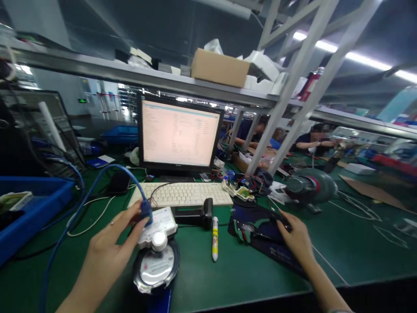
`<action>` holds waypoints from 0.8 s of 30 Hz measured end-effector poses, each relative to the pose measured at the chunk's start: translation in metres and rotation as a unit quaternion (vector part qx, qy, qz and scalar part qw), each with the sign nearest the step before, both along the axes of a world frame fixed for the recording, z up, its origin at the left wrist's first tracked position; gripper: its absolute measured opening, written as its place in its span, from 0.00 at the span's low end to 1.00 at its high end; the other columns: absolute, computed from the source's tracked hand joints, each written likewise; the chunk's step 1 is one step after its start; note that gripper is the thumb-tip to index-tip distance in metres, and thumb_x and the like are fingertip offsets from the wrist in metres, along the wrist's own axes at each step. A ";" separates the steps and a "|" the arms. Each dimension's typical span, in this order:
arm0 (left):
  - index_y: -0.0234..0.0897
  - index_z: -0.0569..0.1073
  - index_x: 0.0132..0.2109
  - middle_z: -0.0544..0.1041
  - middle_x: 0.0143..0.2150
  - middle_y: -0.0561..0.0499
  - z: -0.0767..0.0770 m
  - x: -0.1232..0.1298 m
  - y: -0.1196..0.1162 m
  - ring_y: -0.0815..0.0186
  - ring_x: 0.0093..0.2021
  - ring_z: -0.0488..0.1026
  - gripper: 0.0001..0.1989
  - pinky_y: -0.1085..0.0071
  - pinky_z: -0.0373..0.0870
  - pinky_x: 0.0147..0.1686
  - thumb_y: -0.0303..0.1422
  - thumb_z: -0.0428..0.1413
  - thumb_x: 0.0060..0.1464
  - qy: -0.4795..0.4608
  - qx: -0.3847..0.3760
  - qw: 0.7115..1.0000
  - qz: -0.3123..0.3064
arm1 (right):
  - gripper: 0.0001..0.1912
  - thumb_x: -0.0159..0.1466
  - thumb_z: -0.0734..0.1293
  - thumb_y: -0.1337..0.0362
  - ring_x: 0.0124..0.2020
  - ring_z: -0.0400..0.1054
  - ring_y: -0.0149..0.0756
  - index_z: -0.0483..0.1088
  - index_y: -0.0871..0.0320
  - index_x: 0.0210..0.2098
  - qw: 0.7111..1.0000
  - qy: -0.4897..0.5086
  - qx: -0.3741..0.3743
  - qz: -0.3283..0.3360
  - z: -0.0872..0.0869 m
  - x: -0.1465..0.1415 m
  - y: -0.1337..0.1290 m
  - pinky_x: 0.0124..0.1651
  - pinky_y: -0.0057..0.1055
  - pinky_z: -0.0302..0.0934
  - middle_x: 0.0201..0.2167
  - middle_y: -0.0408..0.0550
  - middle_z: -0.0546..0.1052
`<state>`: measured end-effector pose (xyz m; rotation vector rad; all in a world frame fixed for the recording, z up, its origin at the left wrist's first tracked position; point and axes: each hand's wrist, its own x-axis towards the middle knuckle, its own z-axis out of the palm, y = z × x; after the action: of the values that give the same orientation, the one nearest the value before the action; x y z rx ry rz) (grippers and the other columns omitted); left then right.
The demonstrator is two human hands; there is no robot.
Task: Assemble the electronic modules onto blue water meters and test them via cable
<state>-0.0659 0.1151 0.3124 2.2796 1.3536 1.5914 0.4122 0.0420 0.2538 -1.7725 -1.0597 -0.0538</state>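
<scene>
My left hand (112,245) pinches a blue plug (146,210) on a blue cable, held against the left side of a white module (160,226). Below the module is a round black-rimmed device (156,266) with a pale printed face. Over on the right, my right hand (295,234) has its fingers closed around a dark object (282,220), partly hidden, above a dark cloth or pouch (273,248). Pliers or cutters with red and green handles (243,232) lie beside it. A yellow and white pen (215,239) lies between the hands.
Behind the hands are a black scanner (195,215), a white keyboard (182,194) and a lit monitor (179,134). A blue bin (35,217) stands left. Circuit parts (245,194) and a grey motor-like tool (311,187) are right. Two people work farther back.
</scene>
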 end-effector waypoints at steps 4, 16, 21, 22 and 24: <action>0.47 0.64 0.57 0.77 0.48 0.52 0.000 0.003 -0.001 0.68 0.41 0.76 0.22 0.77 0.72 0.45 0.35 0.55 0.55 0.018 0.038 0.999 -0.013 | 0.32 0.41 0.68 0.45 0.47 0.64 0.55 0.72 0.55 0.42 0.994 -0.041 -0.100 0.017 -0.038 0.062 0.001 0.57 0.50 0.52 0.43 0.53 0.71; 0.48 0.64 0.58 0.78 0.45 0.52 0.005 0.002 -0.003 0.69 0.40 0.77 0.22 0.79 0.73 0.42 0.34 0.54 0.55 0.027 0.052 0.998 -0.005 | 0.38 0.51 0.57 0.41 0.49 0.65 0.59 0.66 0.56 0.55 0.977 -0.130 -0.167 0.014 -0.059 0.073 0.001 0.53 0.55 0.58 0.53 0.58 0.67; 0.46 0.63 0.58 0.77 0.46 0.51 0.002 0.001 -0.002 0.69 0.41 0.77 0.22 0.79 0.72 0.42 0.35 0.54 0.55 0.036 0.048 0.998 0.002 | 0.38 0.52 0.56 0.41 0.49 0.65 0.58 0.66 0.59 0.55 0.971 -0.150 -0.183 0.019 -0.061 0.077 0.001 0.53 0.53 0.59 0.54 0.60 0.66; 0.46 0.64 0.57 0.77 0.46 0.51 0.001 0.001 -0.002 0.69 0.41 0.77 0.22 0.79 0.72 0.42 0.35 0.54 0.55 0.034 0.046 0.998 0.002 | 0.38 0.53 0.56 0.41 0.49 0.66 0.57 0.66 0.58 0.55 0.971 -0.155 -0.180 0.020 -0.061 0.077 0.001 0.53 0.53 0.59 0.54 0.59 0.66; 0.45 0.64 0.57 0.77 0.46 0.50 0.000 0.001 -0.002 0.69 0.40 0.77 0.21 0.79 0.73 0.41 0.34 0.54 0.55 0.029 0.047 0.998 0.003 | 0.36 0.54 0.56 0.42 0.48 0.66 0.57 0.67 0.57 0.54 0.971 -0.166 -0.172 0.022 -0.063 0.077 0.001 0.52 0.53 0.60 0.53 0.59 0.67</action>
<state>-0.0645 0.1130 0.3129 2.3959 1.3259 1.6366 0.4893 0.0427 0.1909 -2.0986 -1.4143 -0.1517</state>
